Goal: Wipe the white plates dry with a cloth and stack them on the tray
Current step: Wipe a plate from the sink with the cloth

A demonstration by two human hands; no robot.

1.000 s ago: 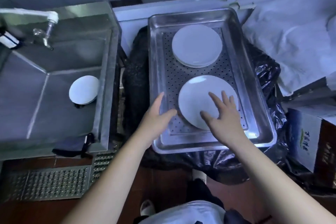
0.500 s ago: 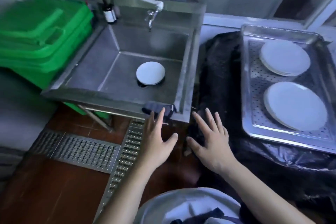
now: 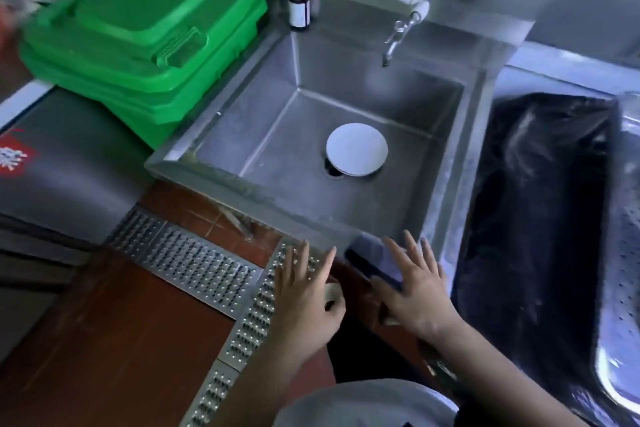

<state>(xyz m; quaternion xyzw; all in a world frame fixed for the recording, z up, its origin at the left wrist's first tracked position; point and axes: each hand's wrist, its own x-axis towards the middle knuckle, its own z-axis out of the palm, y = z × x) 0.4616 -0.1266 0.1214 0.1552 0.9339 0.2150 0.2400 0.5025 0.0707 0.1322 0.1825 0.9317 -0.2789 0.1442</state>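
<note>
One white plate [image 3: 356,148] lies face down on the bottom of the steel sink [image 3: 221,135], partly over the drain. A dark cloth [image 3: 372,260] hangs over the sink's front rim. My right hand [image 3: 417,291] hovers with spread fingers just in front of that cloth, its fingertips at the cloth. My left hand [image 3: 306,295] is held flat and empty beside it, over the floor grate. The perforated metal tray [image 3: 627,253] shows only as a strip at the right edge; its plates are out of view.
A black plastic bag [image 3: 540,218] covers the counter between sink and tray. Green bin lids [image 3: 138,31] are stacked left of the sink. A brown pump bottle [image 3: 299,3] stands at the sink's back corner, a tap [image 3: 398,35] hangs above. Metal floor grates [image 3: 194,263] run below.
My view swung left from the tray to the sink. Both hands left the plate on the tray and came down in front of the sink, the right one nearing the cloth.
</note>
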